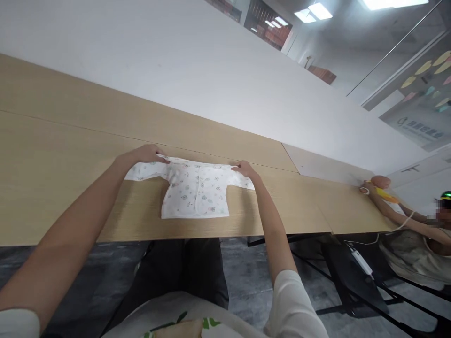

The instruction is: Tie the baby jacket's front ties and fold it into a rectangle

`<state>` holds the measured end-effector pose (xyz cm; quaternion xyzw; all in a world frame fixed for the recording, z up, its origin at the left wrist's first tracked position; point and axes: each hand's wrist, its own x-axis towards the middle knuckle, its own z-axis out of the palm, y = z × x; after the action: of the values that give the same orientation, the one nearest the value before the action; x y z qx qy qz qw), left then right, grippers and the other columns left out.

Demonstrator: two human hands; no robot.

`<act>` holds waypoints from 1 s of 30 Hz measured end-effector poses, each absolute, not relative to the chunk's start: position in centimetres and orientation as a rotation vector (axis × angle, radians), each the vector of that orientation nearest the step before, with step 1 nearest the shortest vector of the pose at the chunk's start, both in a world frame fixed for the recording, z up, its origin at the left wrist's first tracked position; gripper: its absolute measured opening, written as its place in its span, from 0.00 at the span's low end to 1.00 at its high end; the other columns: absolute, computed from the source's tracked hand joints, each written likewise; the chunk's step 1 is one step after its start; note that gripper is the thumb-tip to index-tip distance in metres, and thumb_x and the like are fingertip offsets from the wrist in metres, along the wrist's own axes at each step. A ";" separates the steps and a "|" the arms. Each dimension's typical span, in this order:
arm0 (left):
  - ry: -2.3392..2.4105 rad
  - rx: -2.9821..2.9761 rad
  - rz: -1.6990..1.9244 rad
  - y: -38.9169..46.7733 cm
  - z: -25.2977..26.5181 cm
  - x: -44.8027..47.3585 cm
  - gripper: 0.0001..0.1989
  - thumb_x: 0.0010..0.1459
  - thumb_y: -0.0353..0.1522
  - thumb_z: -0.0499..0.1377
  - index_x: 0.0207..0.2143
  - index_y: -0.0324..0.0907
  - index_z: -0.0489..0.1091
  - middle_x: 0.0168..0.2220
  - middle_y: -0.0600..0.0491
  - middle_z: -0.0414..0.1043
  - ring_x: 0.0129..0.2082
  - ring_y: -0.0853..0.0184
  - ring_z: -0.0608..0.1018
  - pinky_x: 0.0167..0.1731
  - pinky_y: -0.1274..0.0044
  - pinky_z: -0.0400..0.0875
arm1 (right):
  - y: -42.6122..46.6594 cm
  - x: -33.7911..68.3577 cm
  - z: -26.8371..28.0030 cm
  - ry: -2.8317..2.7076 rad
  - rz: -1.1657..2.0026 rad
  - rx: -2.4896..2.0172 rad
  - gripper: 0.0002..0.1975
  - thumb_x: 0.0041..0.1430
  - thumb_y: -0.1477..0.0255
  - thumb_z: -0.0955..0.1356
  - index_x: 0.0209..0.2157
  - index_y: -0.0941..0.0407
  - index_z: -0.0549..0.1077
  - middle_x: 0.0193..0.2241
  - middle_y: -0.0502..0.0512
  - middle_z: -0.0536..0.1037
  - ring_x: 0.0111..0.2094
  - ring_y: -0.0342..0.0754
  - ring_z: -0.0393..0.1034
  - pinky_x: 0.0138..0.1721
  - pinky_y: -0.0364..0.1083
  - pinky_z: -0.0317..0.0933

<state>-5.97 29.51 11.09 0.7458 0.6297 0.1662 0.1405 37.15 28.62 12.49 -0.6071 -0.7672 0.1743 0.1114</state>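
A small white baby shirt [197,190] with a scattered print lies spread on the wooden table, its sleeves out to both sides and its hem toward me. My left hand [150,154] pinches the upper edge near the left shoulder, thumb and fingers closed on the cloth. At the opposite shoulder, my right hand [244,169] grips the fabric in the same way. Part of each sleeve shows beneath my hands and wrists.
The long wooden table [70,155] runs along a white wall [176,70]. Far right, another person sits with their hands at a doll [381,182] in yellow and white. A black folding chair [338,263] holds a white power strip [361,262].
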 end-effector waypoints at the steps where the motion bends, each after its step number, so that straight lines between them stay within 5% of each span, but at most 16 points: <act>1: 1.774 2.153 0.413 29.9 12.0 -5.8 0.26 0.49 0.49 0.63 0.39 0.35 0.80 0.31 0.52 0.81 0.26 0.72 0.74 0.30 0.81 0.65 | 29.0 37.2 13.3 -2.227 0.458 -1.775 0.17 0.56 0.65 0.70 0.18 0.57 0.66 0.17 0.43 0.57 0.23 0.40 0.48 0.26 0.42 0.44; 7: 2.026 2.299 0.799 31.3 19.0 -5.0 0.38 0.61 0.53 0.48 0.50 0.25 0.74 0.50 0.43 0.77 0.51 0.62 0.76 0.45 0.76 0.63 | 31.1 37.6 20.4 -1.963 0.015 -1.681 0.16 0.59 0.62 0.68 0.30 0.61 0.79 0.22 0.52 0.72 0.26 0.44 0.62 0.30 0.42 0.53; 12: 1.983 2.474 1.077 28.3 20.1 -5.8 0.34 0.67 0.48 0.46 0.49 0.24 0.75 0.45 0.46 0.76 0.49 0.68 0.76 0.44 0.80 0.60 | 28.7 37.6 22.9 -1.832 -0.149 -1.581 0.16 0.63 0.68 0.65 0.41 0.61 0.81 0.29 0.58 0.78 0.30 0.47 0.68 0.34 0.43 0.58; 23: 1.966 2.484 0.849 18.3 6.5 -6.5 0.11 0.61 0.35 0.58 0.37 0.45 0.82 0.33 0.49 0.76 0.36 0.64 0.75 0.29 0.76 0.61 | 15.6 37.1 11.0 -1.757 0.571 -1.717 0.22 0.62 0.75 0.58 0.50 0.60 0.78 0.22 0.51 0.77 0.19 0.44 0.68 0.29 0.42 0.63; 30: 2.065 2.389 0.783 12.1 1.7 -6.4 0.21 0.57 0.26 0.50 0.42 0.48 0.81 0.39 0.48 0.76 0.42 0.60 0.74 0.45 0.70 0.68 | 9.6 36.6 4.4 -1.380 0.625 -1.672 0.17 0.51 0.72 0.66 0.41 0.58 0.81 0.41 0.60 0.82 0.39 0.51 0.75 0.48 0.50 0.68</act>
<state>-6.39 12.09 1.74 0.7332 0.6337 0.2402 -0.0560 36.65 9.55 4.41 -0.6695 -0.5528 0.2503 0.4284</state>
